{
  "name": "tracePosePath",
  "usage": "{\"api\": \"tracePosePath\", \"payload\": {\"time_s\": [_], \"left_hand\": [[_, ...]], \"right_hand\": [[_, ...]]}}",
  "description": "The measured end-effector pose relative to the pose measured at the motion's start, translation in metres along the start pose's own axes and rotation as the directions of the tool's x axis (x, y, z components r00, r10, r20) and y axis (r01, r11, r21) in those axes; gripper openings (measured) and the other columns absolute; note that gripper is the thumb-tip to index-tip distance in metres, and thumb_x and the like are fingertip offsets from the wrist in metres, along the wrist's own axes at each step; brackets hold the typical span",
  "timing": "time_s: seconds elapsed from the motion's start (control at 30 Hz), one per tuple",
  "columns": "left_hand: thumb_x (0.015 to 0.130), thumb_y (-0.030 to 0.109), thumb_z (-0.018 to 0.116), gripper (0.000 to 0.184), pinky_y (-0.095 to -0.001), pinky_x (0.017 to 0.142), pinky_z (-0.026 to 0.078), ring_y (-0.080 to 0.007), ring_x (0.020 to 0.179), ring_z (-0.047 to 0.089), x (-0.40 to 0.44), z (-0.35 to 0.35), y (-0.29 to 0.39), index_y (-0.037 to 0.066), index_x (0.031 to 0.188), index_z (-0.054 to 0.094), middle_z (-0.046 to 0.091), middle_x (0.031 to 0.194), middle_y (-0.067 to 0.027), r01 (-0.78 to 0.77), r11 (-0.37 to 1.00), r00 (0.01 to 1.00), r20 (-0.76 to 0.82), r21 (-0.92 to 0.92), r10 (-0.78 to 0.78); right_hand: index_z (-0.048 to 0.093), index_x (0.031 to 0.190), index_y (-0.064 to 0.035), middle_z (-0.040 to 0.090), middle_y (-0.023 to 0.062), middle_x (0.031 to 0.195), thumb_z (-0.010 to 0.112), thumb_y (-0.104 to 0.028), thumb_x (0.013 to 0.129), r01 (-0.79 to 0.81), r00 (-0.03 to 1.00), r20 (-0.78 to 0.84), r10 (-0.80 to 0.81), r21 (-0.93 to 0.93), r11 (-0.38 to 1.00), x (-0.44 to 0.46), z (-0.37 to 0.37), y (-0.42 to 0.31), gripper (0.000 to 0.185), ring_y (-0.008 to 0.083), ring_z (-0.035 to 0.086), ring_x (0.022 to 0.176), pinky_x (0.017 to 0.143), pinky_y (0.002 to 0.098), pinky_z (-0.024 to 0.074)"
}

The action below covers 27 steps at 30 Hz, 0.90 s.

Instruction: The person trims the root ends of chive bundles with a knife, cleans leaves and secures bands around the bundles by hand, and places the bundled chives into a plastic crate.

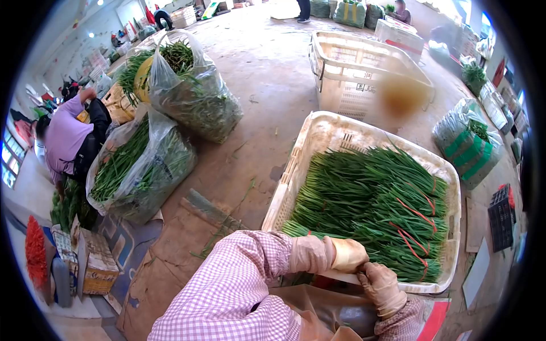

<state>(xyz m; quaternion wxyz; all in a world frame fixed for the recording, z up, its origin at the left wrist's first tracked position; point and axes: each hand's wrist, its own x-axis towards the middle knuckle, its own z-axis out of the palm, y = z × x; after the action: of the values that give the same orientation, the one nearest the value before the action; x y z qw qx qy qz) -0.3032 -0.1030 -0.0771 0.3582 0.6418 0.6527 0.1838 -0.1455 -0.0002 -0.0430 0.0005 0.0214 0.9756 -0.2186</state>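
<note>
My left hand (346, 254), in a pale rubber glove, is closed at the near edge of a white plastic crate (284, 190). Touching it is my right hand (380, 279), gloved too, with its fingers bent together. Whatever lies between the fingers is too small to make out. Just beyond both hands, the crate holds bundles of long green stalks (364, 199) laid in rows. Red bands (415, 211) wrap several bundles on the right side.
Clear bags of greens (142, 170) stand at the left, near a person in a purple shirt (65, 133). Behind the full crate is another white crate (341, 74). A green-striped bag (469, 142) and a black crate (500, 219) are at the right.
</note>
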Motion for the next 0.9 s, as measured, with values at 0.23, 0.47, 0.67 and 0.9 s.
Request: {"api": "tracePosePath", "payload": {"time_s": [0.23,0.47,0.67,0.9], "left_hand": [[0.086,0.026,0.057,0.025,-0.0451,0.076,0.051,-0.0395,0.086,0.064,-0.002,0.001,-0.001,0.006,0.097,0.066,0.067,0.087,-0.0197,0.011,0.998,1.0,-0.01,-0.063,-0.012],[0.086,0.024,0.057,0.028,-0.0442,0.08,0.05,-0.0385,0.089,0.064,-0.01,-0.014,0.006,0.008,0.108,0.065,0.067,0.094,-0.0211,-0.045,0.995,0.999,0.025,-0.084,0.047],[0.089,0.023,0.059,0.034,-0.0417,0.072,0.051,-0.034,0.077,0.064,-0.001,-0.01,0.0,0.006,0.119,0.061,0.066,0.083,-0.0174,-0.079,0.995,0.996,-0.053,-0.053,0.076],[0.089,0.014,0.06,0.027,-0.0383,0.075,0.055,-0.0317,0.083,0.067,0.01,-0.013,0.045,0.001,0.112,0.065,0.069,0.097,-0.0175,-0.385,0.921,0.852,-0.41,-0.067,0.326]], "right_hand": [[0.059,0.089,-0.0082,0.062,0.0124,0.078,0.059,-0.021,0.085,-0.025,1.0,0.015,0.025,-0.012,1.0,0.0,-0.001,-0.002,0.014,0.0336,0.06,0.075,0.067,0.0441,0.0492],[0.06,0.091,-0.0093,0.062,0.0108,0.078,0.062,-0.023,0.084,-0.049,0.998,-0.036,0.051,0.065,0.997,-0.001,-0.004,-0.003,0.016,0.0326,0.062,0.075,0.067,0.0438,0.0497],[0.065,0.096,-0.0049,0.068,0.0091,0.085,0.07,-0.006,0.083,0.018,0.678,-0.718,0.155,0.227,0.974,-0.039,-0.031,0.01,0.014,0.0225,0.064,0.073,0.069,0.0317,0.0515],[0.061,0.099,-0.0048,0.062,0.002,0.082,0.057,-0.016,0.097,0.033,0.037,-0.617,0.786,0.787,0.616,-0.177,-0.006,0.093,0.012,0.0098,0.054,0.074,0.068,0.0243,0.0456]]}}
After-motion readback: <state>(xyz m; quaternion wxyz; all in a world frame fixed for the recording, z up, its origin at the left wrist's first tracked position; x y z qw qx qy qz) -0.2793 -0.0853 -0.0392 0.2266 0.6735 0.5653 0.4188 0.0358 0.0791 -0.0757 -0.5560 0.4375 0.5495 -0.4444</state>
